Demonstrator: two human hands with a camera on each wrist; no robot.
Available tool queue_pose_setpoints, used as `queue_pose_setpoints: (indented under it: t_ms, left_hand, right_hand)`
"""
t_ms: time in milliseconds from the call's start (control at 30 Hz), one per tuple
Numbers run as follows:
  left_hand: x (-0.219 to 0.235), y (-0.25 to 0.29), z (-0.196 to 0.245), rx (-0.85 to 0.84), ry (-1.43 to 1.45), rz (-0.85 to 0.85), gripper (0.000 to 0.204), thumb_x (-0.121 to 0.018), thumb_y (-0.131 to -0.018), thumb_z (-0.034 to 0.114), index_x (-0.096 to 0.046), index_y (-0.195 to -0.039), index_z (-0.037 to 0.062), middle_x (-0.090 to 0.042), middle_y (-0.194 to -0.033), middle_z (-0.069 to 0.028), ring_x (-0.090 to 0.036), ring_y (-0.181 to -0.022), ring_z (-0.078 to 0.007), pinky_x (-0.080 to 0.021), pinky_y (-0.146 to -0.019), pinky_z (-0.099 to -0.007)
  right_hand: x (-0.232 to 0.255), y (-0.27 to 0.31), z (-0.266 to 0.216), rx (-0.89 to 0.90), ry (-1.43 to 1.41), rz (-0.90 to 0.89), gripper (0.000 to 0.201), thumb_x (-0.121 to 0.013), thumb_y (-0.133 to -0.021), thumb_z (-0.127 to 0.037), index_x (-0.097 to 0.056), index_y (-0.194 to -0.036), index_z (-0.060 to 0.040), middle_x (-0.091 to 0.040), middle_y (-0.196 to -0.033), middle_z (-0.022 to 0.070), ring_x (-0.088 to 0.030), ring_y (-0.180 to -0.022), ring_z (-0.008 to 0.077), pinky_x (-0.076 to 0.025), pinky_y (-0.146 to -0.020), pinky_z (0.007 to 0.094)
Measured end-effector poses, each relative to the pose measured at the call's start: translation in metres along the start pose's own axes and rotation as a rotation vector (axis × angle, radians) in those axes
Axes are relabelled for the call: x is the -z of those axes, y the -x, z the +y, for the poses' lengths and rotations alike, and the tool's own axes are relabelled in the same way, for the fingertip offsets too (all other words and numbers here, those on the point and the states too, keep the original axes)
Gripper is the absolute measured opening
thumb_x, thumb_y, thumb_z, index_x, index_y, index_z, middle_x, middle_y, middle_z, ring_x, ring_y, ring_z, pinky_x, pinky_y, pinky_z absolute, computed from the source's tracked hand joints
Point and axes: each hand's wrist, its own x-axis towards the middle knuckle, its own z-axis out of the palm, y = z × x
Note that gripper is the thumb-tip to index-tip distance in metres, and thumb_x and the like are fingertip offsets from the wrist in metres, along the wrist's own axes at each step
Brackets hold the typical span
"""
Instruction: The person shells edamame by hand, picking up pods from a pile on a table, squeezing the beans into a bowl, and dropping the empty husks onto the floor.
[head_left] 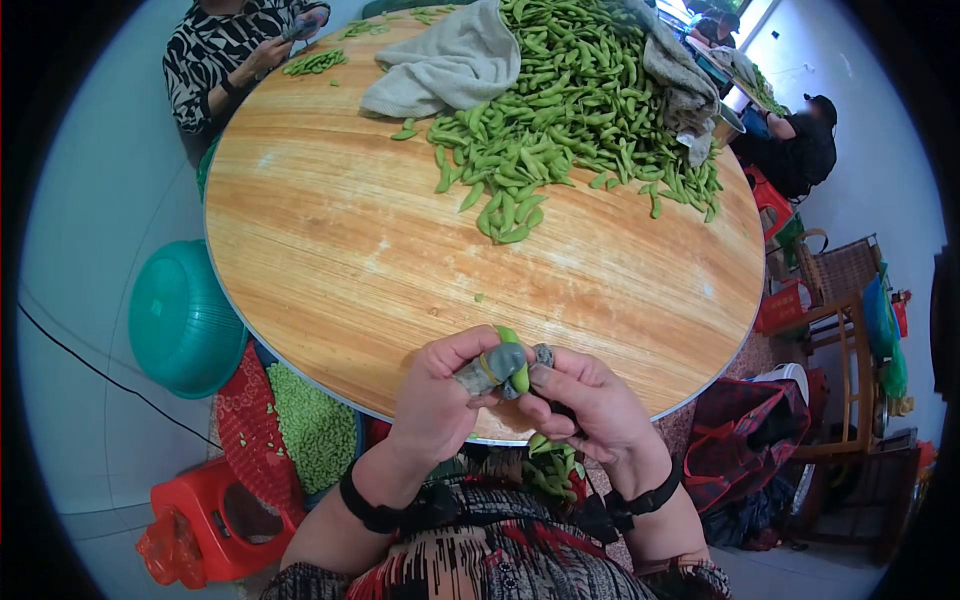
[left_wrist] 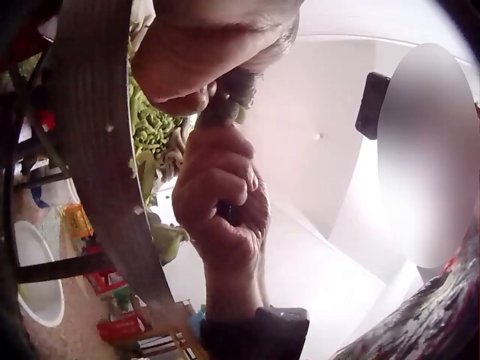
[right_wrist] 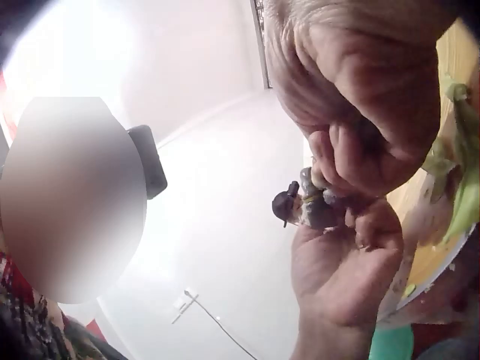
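Observation:
A green soybean pod is between the fingertips of both hands, above the table's near edge. My left hand pinches it, with a grey cover held by a yellow band on the thumb. From the other side, my right hand grips the pod's side with thumb and curled fingers; a dark grey cover caps one fingertip. In the left wrist view the right hand shows its fingers folded in. The pod is mostly hidden in both wrist views. More pods lie just below the right hand.
A large heap of pods and grey cloths cover the far side of the round wooden table. Shelled beans fill a container at lower left, near a teal basin and red stool. Another person sits across.

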Motion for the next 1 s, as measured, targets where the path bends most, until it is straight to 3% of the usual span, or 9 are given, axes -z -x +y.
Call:
queue_pose_setpoints:
  t_ms: [67,133,233,433,467,533,733,833,1000]
  left_hand:
    - [-0.002,0.001,-0.001,0.025,-0.036,0.002,0.012,-0.058,-0.084,0.004,-0.06,-0.094,-0.0009,-0.06,-0.082,-0.0031,-0.052,-0.066,-0.0049,-0.038,-0.054,-0.0154]
    - [-0.005,0.001,-0.007,-0.216,-0.739,0.143,0.014,-0.059,-0.082,0.001,-0.06,-0.097,-0.0003,-0.059,-0.08,-0.0006,-0.053,-0.069,-0.0061,-0.044,-0.063,-0.0167]
    - [-0.009,0.001,-0.002,-0.115,-0.708,0.182,0.022,-0.061,-0.08,-0.001,-0.059,-0.101,-0.0006,-0.058,-0.084,0.0001,-0.054,-0.073,-0.0064,-0.045,-0.07,-0.0184]
    - [0.002,-0.002,0.006,-0.062,-0.525,0.067,0.032,-0.054,-0.077,-0.007,-0.058,-0.107,-0.0001,-0.06,-0.087,-0.0024,-0.057,-0.077,-0.0107,-0.046,-0.069,-0.0242]
    - [0.001,-0.004,0.007,-0.062,-0.523,0.069,0.032,-0.054,-0.077,-0.007,-0.058,-0.107,-0.0001,-0.06,-0.087,-0.0024,-0.057,-0.077,-0.0107,-0.046,-0.069,-0.0242]
    - [-0.003,-0.006,0.01,-0.456,-1.193,0.018,0.037,-0.052,-0.073,-0.008,-0.055,-0.109,0.0001,-0.059,-0.086,-0.0118,-0.06,-0.076,-0.0246,-0.047,-0.065,-0.0319]
    - [-0.004,-0.003,0.013,-0.22,-1.0,0.094,0.033,-0.061,-0.071,-0.005,-0.053,-0.102,0.0006,-0.059,-0.087,-0.013,-0.059,-0.075,-0.0247,-0.048,-0.069,-0.0304]
    - [0.002,-0.005,0.011,-0.442,-1.317,-0.065,0.03,-0.059,-0.07,-0.006,-0.054,-0.099,0.0018,-0.059,-0.087,-0.0144,-0.06,-0.077,-0.0303,-0.049,-0.069,-0.0338]
    - [-0.004,-0.004,0.011,-0.401,-1.514,0.0,0.037,-0.053,-0.066,-0.008,-0.052,-0.102,0.002,-0.057,-0.084,-0.0167,-0.056,-0.081,-0.0355,-0.047,-0.069,-0.0402]
  right_hand:
    - [0.005,-0.002,0.006,0.106,0.209,0.053,0.015,-0.047,-0.092,-0.014,-0.056,-0.091,-0.0026,-0.048,-0.062,-0.004,-0.038,-0.052,0.0019,-0.029,-0.044,0.0168]
    - [0.006,-0.005,0.011,0.212,0.418,0.103,0.014,-0.049,-0.092,-0.014,-0.057,-0.088,-0.0027,-0.049,-0.062,-0.0038,-0.04,-0.053,0.0017,-0.03,-0.045,0.0165]
    - [0.004,-0.01,0.014,0.369,0.6,0.263,0.015,-0.052,-0.09,-0.014,-0.058,-0.083,-0.0025,-0.052,-0.062,-0.0029,-0.043,-0.053,0.0021,-0.033,-0.046,0.0171]
    - [0.016,-0.012,-0.002,0.076,0.527,0.185,0.017,-0.055,-0.088,-0.017,-0.059,-0.086,-0.0002,-0.058,-0.069,-0.0004,-0.049,-0.062,0.003,-0.041,-0.056,0.0196]
    - [0.013,-0.014,-0.005,0.233,0.612,0.29,0.018,-0.057,-0.088,-0.017,-0.06,-0.088,0.0002,-0.059,-0.071,0.0002,-0.05,-0.066,0.0035,-0.043,-0.058,0.0199]
    - [0.005,-0.015,-0.009,0.406,0.655,0.389,0.018,-0.059,-0.086,-0.016,-0.061,-0.092,0.0011,-0.061,-0.077,0.0017,-0.053,-0.071,0.0048,-0.045,-0.062,0.0207]
    - [0.008,-0.021,-0.012,0.328,0.746,0.257,0.016,-0.061,-0.083,-0.013,-0.06,-0.088,0.0024,-0.061,-0.071,0.0017,-0.053,-0.066,0.0044,-0.044,-0.057,0.0207]
    - [0.012,-0.024,-0.007,0.335,0.814,0.279,0.018,-0.06,-0.084,-0.015,-0.06,-0.084,0.0022,-0.06,-0.067,0.0002,-0.051,-0.06,0.0045,-0.043,-0.053,0.0216]
    - [0.007,-0.034,-0.007,0.283,0.82,0.338,0.021,-0.059,-0.084,-0.019,-0.059,-0.082,0.0022,-0.058,-0.062,0.0061,-0.05,-0.055,0.0096,-0.042,-0.052,0.026]
